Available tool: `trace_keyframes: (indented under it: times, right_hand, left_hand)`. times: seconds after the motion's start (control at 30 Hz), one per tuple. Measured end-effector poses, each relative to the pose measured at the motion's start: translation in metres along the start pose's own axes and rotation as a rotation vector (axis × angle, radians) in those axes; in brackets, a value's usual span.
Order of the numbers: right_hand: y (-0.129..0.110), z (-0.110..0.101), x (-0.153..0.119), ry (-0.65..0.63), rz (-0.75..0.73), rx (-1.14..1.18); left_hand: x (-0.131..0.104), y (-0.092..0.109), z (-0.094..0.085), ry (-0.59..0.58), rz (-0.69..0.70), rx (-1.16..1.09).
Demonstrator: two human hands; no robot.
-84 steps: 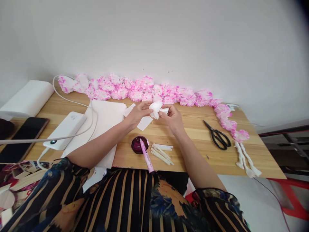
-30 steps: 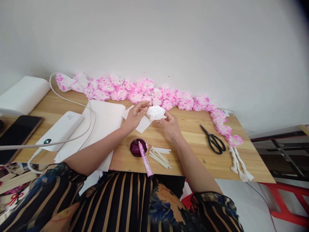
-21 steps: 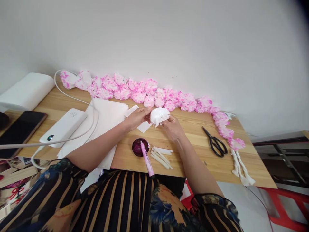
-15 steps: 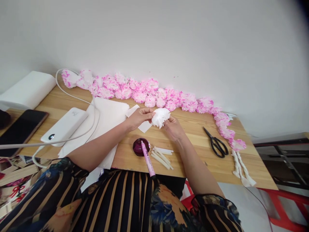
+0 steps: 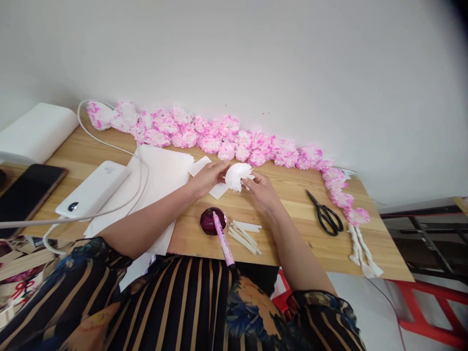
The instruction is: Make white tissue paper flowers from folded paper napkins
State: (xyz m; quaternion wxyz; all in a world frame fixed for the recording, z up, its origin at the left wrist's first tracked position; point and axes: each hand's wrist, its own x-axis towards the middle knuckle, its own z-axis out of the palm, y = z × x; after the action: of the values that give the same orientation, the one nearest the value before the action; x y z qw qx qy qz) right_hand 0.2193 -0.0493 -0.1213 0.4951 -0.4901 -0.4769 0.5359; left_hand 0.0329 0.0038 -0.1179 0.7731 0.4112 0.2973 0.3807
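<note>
A white paper flower (image 5: 238,176) with ragged edges is held between my two hands above the table. My left hand (image 5: 211,178) grips it from the left side, fingers closed at its rim. On the other side my right hand (image 5: 262,188) pinches its lower right edge. Small white paper pieces (image 5: 218,190) lie beneath my left hand. Nearer to me, a pink marker (image 5: 224,240) leans on a dark purple round object (image 5: 207,222). Several thin white sticks (image 5: 245,237) are beside the marker.
Pink-and-white paper flowers (image 5: 210,145) run along the wall. Black scissors (image 5: 324,214) lie on the right, near twisted white paper strips (image 5: 360,251). At left are a stack of white sheets (image 5: 161,170), a power bank (image 5: 93,190) with a cable, a phone (image 5: 32,197) and a white pack (image 5: 44,129).
The paper flower has turned in my hands, now showing a smoother rounded side. Both hands shifted slightly, and the whole view moved a little.
</note>
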Motion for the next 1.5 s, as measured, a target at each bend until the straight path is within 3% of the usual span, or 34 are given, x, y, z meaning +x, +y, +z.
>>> trace_keyframes:
  times: [0.23,0.37,0.5,0.57,0.63,0.73,0.8,0.9,1.0,1.1,1.2,1.33,1.5]
  right_hand:
    - [0.003,-0.003,0.001,0.009,-0.071,-0.180]
    - [0.006,-0.002,0.002,-0.038,-0.044,-0.125]
    - [0.006,-0.003,0.000,-0.163,-0.024,-0.011]
    - [0.005,-0.002,0.000,-0.153,-0.013,0.001]
    - [0.001,0.000,-0.001,-0.029,-0.048,-0.060]
    - [-0.006,0.007,-0.003,0.201,-0.139,-0.294]
    - [-0.010,0.012,-0.005,0.278,-0.174,-0.441]
    - [-0.013,0.016,-0.008,0.309,-0.235,-0.555]
    - [-0.010,0.017,-0.008,0.296,-0.309,-0.637]
    - [-0.006,0.016,-0.007,0.266,-0.369,-0.695]
    - [-0.005,0.016,-0.007,0.231,-0.403,-0.696]
    - [-0.006,0.016,-0.009,0.195,-0.373,-0.640]
    - [-0.006,0.014,-0.007,0.151,-0.179,-0.359]
  left_hand:
    - [0.000,0.000,-0.003,-0.019,0.026,0.070]
    - [-0.002,-0.004,-0.002,-0.015,-0.014,-0.015]
    - [-0.006,-0.005,0.005,-0.132,-0.114,-0.091]
    - [-0.006,-0.005,0.006,-0.154,-0.142,-0.072]
    - [-0.004,-0.002,0.003,-0.059,-0.042,0.015]
    - [-0.003,0.006,-0.003,0.224,0.319,0.313]
    - [-0.006,0.011,-0.002,0.312,0.490,0.546]
    - [-0.014,0.009,0.006,0.286,0.635,0.866]
    - [-0.017,0.000,0.016,0.250,0.697,1.099]
    - [-0.014,-0.007,0.017,0.244,0.682,1.169]
    - [-0.010,-0.006,0.014,0.227,0.637,1.090]
    - [-0.008,-0.003,0.011,0.231,0.445,0.778]
    - [-0.003,-0.007,0.008,0.201,0.242,0.415]
